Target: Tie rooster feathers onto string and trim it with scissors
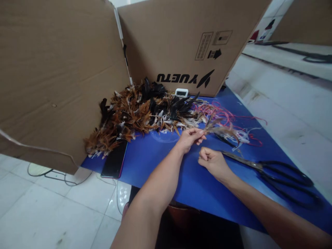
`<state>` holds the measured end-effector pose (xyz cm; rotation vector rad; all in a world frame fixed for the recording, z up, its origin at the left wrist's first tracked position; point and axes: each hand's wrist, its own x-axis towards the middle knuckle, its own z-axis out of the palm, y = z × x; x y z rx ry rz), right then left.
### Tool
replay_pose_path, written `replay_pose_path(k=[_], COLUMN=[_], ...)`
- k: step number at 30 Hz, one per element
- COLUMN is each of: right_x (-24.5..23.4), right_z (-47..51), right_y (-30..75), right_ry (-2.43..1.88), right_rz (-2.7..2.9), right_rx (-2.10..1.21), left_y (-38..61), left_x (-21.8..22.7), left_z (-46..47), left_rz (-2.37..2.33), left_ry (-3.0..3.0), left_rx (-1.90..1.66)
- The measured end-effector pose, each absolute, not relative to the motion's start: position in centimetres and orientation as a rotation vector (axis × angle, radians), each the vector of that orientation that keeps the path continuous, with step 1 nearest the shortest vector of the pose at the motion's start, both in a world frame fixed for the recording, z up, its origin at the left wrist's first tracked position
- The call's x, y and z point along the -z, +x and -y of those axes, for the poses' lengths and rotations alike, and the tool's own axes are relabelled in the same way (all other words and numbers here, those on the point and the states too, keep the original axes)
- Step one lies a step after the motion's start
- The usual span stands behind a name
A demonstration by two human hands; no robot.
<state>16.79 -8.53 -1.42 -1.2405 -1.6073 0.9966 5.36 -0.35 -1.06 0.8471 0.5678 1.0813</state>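
Observation:
My left hand (190, 139) pinches a small bunch of brownish feathers (222, 131) by one end, their tips fanning out to the right. Just below it, my right hand (213, 162) is curled closed over the blue tabletop. Whatever its fingers hold, if anything, is too small or hidden to make out. Large black-handled scissors (256, 166) lie beside the right hand, blades pointing toward it. Behind the hands spreads a big heap of brown, black and white feathers (137, 112). Pink string (220, 112) and white strands (242, 135) lie tangled to the right of the heap.
Cardboard panels (176, 41) stand upright at the back and left of the blue table (153, 162). A small white digital display (181, 92) rests against the back panel. A dark phone (114, 162) lies at the table's left edge, partly under feathers. A white ledge (285, 57) runs along the right.

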Motion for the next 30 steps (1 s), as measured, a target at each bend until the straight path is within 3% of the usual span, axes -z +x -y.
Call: replay_pose_path(k=[14,30], right_x=[2.2,2.5], right_z=[9.7,9.0], right_y=[16.6,19.4], right_ry=[-0.928,-0.772], right_rz=[2.123,2.245], right_rx=[-0.656,-0.288], left_y=[5.6,6.8], left_x=[1.8,0.5], left_z=[-0.6,-1.3], left_rz=[-0.508,-0.46], left_ry=[0.795,0.6], left_rx=[-0.933,-0.812])
